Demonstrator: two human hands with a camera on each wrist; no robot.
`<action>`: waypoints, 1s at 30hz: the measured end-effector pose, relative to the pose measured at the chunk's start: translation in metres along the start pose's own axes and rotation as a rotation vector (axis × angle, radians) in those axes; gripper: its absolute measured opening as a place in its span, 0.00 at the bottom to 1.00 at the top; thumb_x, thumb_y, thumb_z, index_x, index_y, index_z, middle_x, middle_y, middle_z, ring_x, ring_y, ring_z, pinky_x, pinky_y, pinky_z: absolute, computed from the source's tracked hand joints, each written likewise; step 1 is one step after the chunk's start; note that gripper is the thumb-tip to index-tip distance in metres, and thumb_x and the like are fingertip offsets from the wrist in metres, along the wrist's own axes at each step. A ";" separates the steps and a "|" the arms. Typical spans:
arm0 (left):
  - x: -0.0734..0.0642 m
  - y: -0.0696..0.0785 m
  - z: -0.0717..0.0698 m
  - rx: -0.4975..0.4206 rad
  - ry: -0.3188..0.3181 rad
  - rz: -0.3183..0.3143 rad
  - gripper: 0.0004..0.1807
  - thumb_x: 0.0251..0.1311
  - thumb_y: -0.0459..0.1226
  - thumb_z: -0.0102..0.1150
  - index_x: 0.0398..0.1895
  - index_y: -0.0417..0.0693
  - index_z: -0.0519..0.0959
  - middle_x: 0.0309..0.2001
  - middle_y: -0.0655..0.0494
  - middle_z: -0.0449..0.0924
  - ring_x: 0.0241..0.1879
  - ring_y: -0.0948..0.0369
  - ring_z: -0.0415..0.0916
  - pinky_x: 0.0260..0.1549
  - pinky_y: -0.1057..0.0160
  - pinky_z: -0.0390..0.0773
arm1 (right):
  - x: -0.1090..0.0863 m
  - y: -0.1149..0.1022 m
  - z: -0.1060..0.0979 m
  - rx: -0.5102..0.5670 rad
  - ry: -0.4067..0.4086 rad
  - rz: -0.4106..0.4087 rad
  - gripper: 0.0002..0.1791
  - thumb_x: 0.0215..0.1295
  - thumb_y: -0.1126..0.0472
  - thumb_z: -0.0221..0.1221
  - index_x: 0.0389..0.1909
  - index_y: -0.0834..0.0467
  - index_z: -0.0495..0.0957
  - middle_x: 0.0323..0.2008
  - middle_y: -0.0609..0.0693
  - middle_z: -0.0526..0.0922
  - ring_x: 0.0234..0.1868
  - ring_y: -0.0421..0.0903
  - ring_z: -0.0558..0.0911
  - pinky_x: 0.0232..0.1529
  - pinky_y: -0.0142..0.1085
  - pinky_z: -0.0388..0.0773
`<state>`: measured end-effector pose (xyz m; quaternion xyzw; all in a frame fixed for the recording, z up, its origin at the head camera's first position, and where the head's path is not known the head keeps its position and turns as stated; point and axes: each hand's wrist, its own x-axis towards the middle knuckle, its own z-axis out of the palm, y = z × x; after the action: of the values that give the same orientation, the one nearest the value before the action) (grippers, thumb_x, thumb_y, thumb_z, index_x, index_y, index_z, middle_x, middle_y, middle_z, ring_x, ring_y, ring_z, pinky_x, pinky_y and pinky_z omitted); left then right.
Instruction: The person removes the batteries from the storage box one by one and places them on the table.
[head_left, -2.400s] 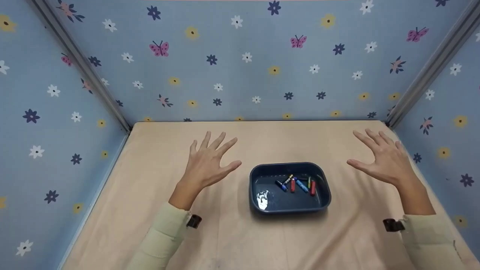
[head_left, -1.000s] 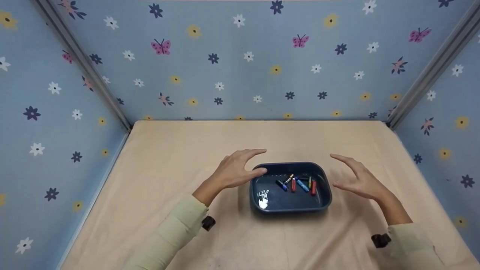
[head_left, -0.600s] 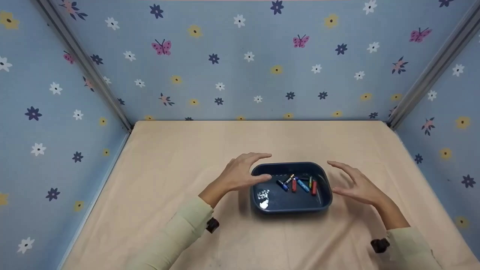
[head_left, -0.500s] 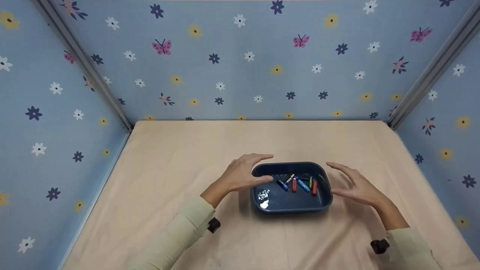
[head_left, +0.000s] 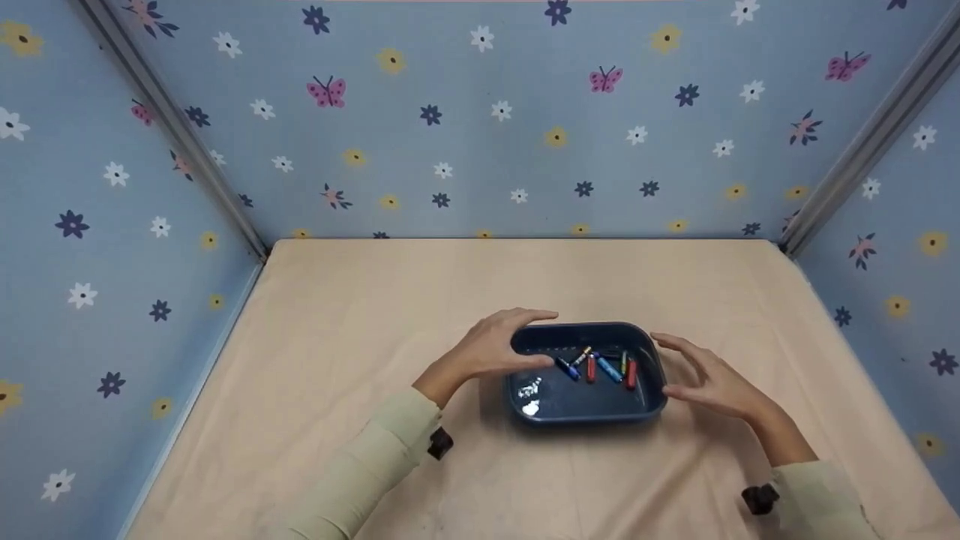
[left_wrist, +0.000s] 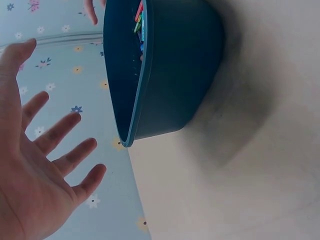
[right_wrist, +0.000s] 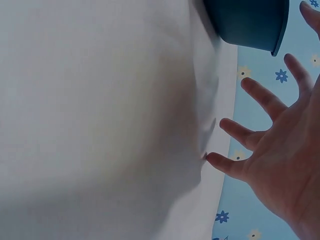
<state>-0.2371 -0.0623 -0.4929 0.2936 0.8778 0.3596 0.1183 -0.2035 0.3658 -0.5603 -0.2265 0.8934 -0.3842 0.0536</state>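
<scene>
Since the earliest frame, left grip and right grip have moved inward from wide apart and now flank a dark blue bin; we see the bin in about the same spot on the cloth-covered desk. Left grip: spread wide, thumb well apart from the fingers, palm bare. From the head its thumb overlaps the bin's left rim, yet the left wrist view shows us a gap between hand and wall. Right grip: likewise spread and holding nothing, fingers splayed in the right wrist view. Its fingertips and thumb lie just beside the bin's right end; from the head we cannot tell contact.

Inside the bin, toward the right and middle, we note small cylinders: two red, a light blue one, a dark blue one, a green one. Pale green sleeves on both arms.
</scene>
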 end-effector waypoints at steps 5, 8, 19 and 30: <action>0.005 -0.004 -0.002 -0.042 -0.013 0.027 0.42 0.70 0.56 0.74 0.86 0.64 0.72 0.87 0.55 0.70 0.88 0.46 0.64 0.87 0.32 0.60 | -0.002 0.005 0.002 0.031 -0.010 -0.017 0.46 0.71 0.58 0.75 0.87 0.48 0.67 0.85 0.60 0.71 0.79 0.13 0.56 0.78 0.83 0.57; 0.008 -0.009 -0.002 -0.058 -0.014 0.037 0.42 0.69 0.55 0.75 0.85 0.63 0.72 0.87 0.55 0.70 0.88 0.47 0.64 0.87 0.33 0.61 | -0.003 0.006 0.003 0.028 -0.010 -0.042 0.45 0.71 0.59 0.75 0.87 0.49 0.68 0.84 0.58 0.73 0.79 0.13 0.57 0.77 0.82 0.58; 0.018 -0.014 0.001 -0.120 -0.062 0.016 0.44 0.68 0.53 0.76 0.86 0.64 0.71 0.84 0.51 0.74 0.87 0.48 0.66 0.86 0.33 0.62 | -0.008 0.000 0.003 -0.040 -0.031 0.055 0.45 0.73 0.53 0.73 0.87 0.43 0.67 0.81 0.61 0.77 0.83 0.72 0.66 0.71 0.88 0.54; 0.026 -0.007 0.006 -0.143 -0.140 0.020 0.43 0.69 0.51 0.76 0.86 0.60 0.72 0.81 0.46 0.78 0.83 0.47 0.72 0.84 0.36 0.67 | -0.008 -0.001 0.003 -0.049 -0.063 0.123 0.44 0.74 0.49 0.72 0.87 0.40 0.65 0.77 0.62 0.81 0.82 0.77 0.63 0.68 0.88 0.51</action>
<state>-0.2589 -0.0476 -0.5019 0.3174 0.8365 0.4011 0.1967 -0.1950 0.3669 -0.5617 -0.1844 0.9126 -0.3510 0.0995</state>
